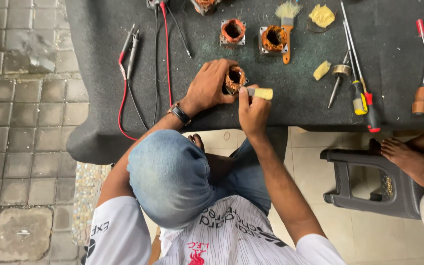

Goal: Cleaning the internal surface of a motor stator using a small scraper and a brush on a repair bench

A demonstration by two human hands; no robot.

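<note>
A small motor stator wound with copper coil (235,78) stands on the dark felt-covered table (99,34). My left hand (211,87) wraps around its left side and holds it. My right hand (252,109) pinches a short yellow piece, perhaps tape or paper (262,93), whose end touches the coil's right side. A watch sits on my left wrist (179,113). My raised knee in blue jeans (170,176) is below the hands.
Two more copper-wound stators (232,31) (273,39) and a brush (287,30) lie farther back. Red and black meter probes (129,51) lie left; several screwdrivers (364,93) right. Another person's bare foot (408,158) rests on a dark plastic stool (364,181).
</note>
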